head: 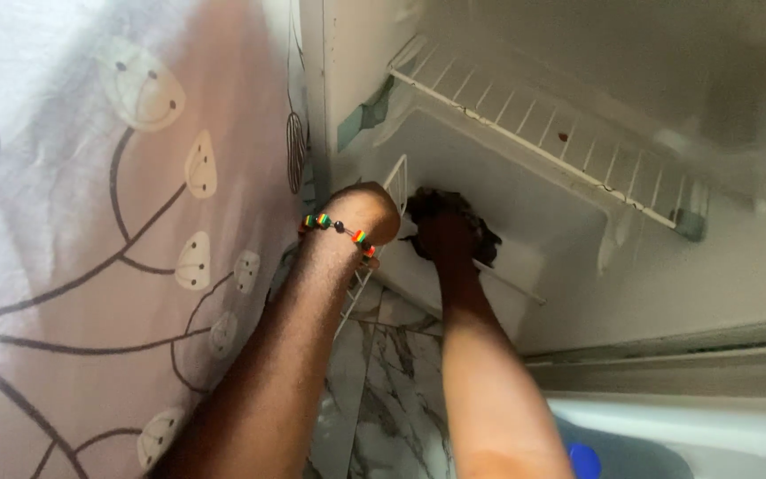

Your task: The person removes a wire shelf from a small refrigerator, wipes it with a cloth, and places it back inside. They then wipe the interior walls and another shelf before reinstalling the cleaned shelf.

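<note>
A: Which step is in hand here, as you judge it?

B: Wiping, I think; the right hand (447,238), at the centre of the frame, is closed on a dark cloth (480,229) and presses it against the white inner wall of the open fridge (525,191); that looks like scrubbing in the middle of a pass, not the start or finish.

A: And the left hand?

B: The left hand (367,211) sits just left of centre, curled around the edge of a loose white wire rack (395,182); it is gripping the rack and tilting it aside, as far as I can see; the fingers themselves are hidden behind the wrist, which carries a beaded bracelet (340,228).

A: How do the arms lie?

B: Both forearms rise from the bottom edge towards the centre, nearly parallel and close together; the left wrist bends forward over the rack; the right runs straight into the cloth.

A: What would a next stroke call for?

B: Steady pressure with the cloth along the wall, and a firm hold on the rack so it stays clear; a second wire shelf (543,133) crosses the upper right of the frame above the hands; a patterned curtain (117,222) fills the left, and marbled floor (383,390) shows at the bottom.
</note>
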